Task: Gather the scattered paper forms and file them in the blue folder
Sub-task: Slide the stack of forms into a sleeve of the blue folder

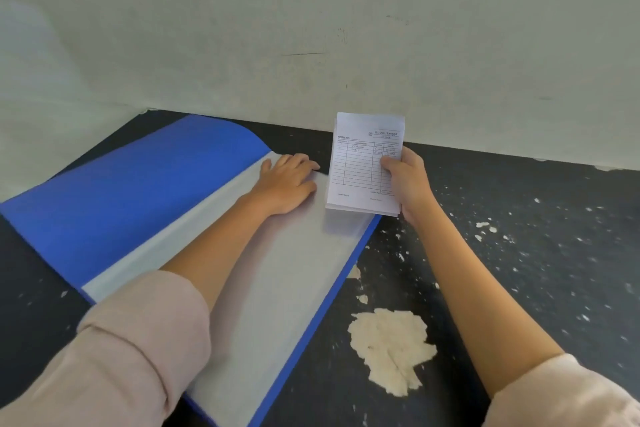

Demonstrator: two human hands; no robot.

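Paper forms (365, 165) gripped upright in right hand (407, 180); left hand (287, 182) flat, open, pressing blue folder (131, 184).

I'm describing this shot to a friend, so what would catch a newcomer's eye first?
The open blue folder lying across the dark table, left hand flat on its clear sleeve. Next, the stack of paper forms held upright in the right hand by the folder's far corner. Then the pale patch of peeled paint at front right.

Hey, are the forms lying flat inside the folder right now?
No, the right hand holds the forms upright above the open folder, while the left hand presses flat on its clear sleeve.
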